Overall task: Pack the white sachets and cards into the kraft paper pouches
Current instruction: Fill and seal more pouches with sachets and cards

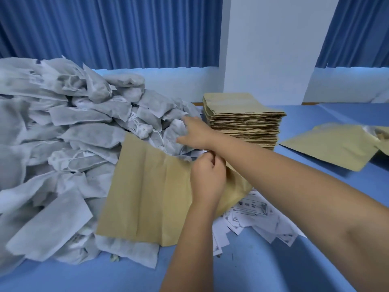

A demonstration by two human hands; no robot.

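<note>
Left hand [207,178]: pouch [147,192]; right hand [194,131]: sachet [173,134]

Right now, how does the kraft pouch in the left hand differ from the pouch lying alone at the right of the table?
The held pouch is raised at an angle over the white sachets, its edge gripped by the left hand; the lone pouch lies flat on the blue table, untouched. The held pouch shows lengthwise creases; the lone pouch looks smooth. Both are plain brown kraft paper.
</note>
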